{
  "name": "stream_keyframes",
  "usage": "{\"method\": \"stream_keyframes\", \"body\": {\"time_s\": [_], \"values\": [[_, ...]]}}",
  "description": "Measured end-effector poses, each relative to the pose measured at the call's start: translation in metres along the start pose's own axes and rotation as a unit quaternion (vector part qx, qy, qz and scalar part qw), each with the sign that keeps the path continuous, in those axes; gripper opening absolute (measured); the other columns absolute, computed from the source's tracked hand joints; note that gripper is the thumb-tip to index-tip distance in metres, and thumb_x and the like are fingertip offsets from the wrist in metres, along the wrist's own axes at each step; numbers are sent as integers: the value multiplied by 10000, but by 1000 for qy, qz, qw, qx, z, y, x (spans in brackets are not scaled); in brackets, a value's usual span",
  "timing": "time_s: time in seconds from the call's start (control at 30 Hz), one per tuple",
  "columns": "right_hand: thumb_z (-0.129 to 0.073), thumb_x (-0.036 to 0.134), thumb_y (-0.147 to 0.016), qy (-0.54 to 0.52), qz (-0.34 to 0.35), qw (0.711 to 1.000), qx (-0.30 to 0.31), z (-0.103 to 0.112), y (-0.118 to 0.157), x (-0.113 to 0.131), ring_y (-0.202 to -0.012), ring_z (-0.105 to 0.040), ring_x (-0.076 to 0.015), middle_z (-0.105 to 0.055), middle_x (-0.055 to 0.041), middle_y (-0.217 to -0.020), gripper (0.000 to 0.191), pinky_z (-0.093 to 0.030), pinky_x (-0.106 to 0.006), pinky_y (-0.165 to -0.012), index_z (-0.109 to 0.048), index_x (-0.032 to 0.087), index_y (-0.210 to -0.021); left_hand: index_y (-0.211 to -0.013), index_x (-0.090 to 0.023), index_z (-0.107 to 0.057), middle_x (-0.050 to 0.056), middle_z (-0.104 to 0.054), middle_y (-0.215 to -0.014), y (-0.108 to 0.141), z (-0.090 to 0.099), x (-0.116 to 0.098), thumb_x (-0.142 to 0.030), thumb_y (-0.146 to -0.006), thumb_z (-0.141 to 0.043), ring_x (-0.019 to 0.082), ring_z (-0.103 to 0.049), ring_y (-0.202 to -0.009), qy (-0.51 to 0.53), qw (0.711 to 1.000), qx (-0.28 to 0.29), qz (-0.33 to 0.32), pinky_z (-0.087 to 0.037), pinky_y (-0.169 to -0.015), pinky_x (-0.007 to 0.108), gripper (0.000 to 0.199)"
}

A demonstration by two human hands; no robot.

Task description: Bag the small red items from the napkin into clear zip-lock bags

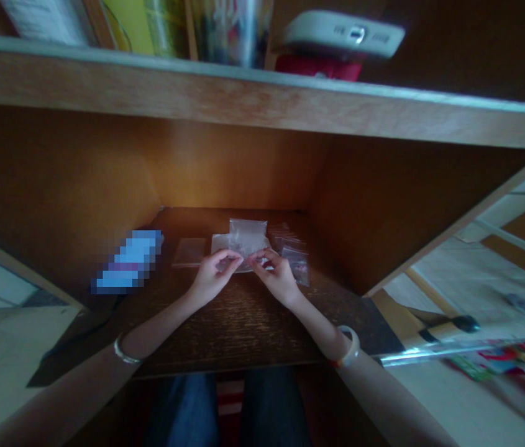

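My left hand [214, 273] and my right hand [277, 273] meet over the dark wooden desk, thumbs and forefingers pinched close together. Whatever lies between the fingertips is too small and blurred to name. Just beyond them is a small clear plastic bag [248, 233], its lower edge close to my fingers. Under it spreads a larger whitish clear plastic sheet or bag [219, 242], partly hidden by my hands. Several small clear zip bags [296, 257] lie overlapping beside my right hand. To the left of my left hand rests a flat stack of clear plastic [191, 251].
A pixelated blue, phone-like rectangle [128, 262] leans at the left. Wooden side panels and a back panel [238, 164] enclose the desk. Overhead runs a shelf edge [243, 105] bearing books and a white device [343, 34]. A black cable [80, 329] trails at the left.
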State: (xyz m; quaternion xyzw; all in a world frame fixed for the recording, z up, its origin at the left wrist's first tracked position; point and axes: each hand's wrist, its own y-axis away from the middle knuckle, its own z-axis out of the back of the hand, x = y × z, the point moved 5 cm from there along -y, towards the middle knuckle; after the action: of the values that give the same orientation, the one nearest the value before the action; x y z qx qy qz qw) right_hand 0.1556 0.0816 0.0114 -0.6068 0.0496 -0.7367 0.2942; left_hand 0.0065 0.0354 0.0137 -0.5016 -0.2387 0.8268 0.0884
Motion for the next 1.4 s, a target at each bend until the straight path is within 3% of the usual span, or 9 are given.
{"method": "stream_keyframes", "body": {"time_s": [0.37,0.77,0.97,1.4], "values": [[-602,300,-806,18,18,1000,3,0,1,8,-694,-581,-148,-633,-23,-762,117,-474,-283,-670,-657,201,-776,-823,-185,-645,36,-696,-829,2,-2,-2,-273,-842,-574,170,-651,-797,-11,1000,6,-20,-518,-789,301,115],[-632,289,-785,17,12,1000,6,0,1,-1,-701,-601,-137,-677,-36,-796,128,-471,-249,-635,-688,180,-822,-867,-175,-660,39,-714,-870,2,-1,-2,-294,-865,-549,167,-664,-820,-18,999,-4,-31,-534,-763,272,163],[-652,296,-778,-5,11,1000,-21,1,0,-3,-667,-606,-134,-701,-40,-796,136,-469,-247,-616,-694,173,-820,-926,-174,-681,52,-717,-945,4,-2,-1,-294,-873,-552,165,-664,-879,-1,999,-17,-44,-530,-805,273,185],[-648,314,-768,-5,-2,1000,-26,0,1,-2,-659,-617,-141,-696,-35,-757,141,-488,-252,-614,-679,177,-775,-869,-171,-643,23,-699,-851,3,-2,-3,-287,-877,-541,142,-650,-777,-23,999,-18,-31,-514,-717,230,155]]}}
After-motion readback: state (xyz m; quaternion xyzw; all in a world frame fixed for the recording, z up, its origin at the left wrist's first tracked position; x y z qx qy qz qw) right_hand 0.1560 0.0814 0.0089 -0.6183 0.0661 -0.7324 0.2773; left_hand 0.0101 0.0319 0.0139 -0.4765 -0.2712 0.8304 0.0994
